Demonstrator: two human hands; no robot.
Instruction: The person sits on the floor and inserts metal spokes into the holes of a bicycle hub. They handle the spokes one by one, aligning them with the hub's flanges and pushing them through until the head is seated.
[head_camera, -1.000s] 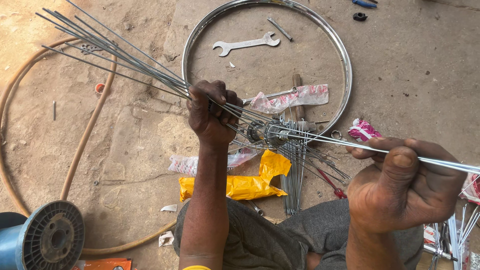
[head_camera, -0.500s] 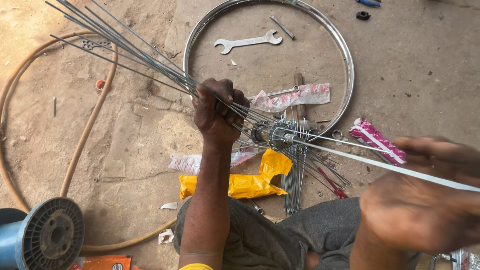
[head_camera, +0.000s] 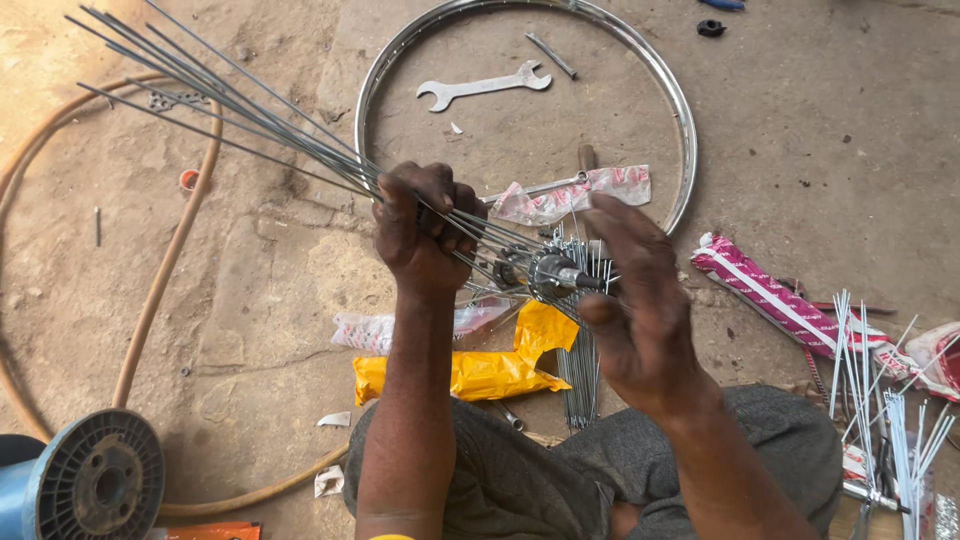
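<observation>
Steel spokes (head_camera: 230, 105): fan to upper left, from hub (head_camera: 550, 272) at frame centre
Left hand (head_camera: 420, 230): fingers clenched on spokes
Right hand (head_camera: 640, 300): fingers spread, empty, beside hub
Rim (head_camera: 685, 120): floor, top centre

A: Spokes (head_camera: 230, 110) in the left hand (head_camera: 425, 225): thin bare metal, grey, a dull shine.

B: And the hub (head_camera: 550, 272) is metal too, brighter, glinting. The rim (head_camera: 688, 130) on the floor (head_camera: 820, 120) looks polished, smooth steel.

A: Floor's rough and dusty, matt concrete. Spanner (head_camera: 483, 88) is flat grey metal.

B: Yellow bag (head_camera: 470, 372) is glossy, crinkled plastic. Hose (head_camera: 165, 270) looks like matt rubber or plastic. Trousers (head_camera: 540, 480) are grey cloth, soft and matt.
</observation>
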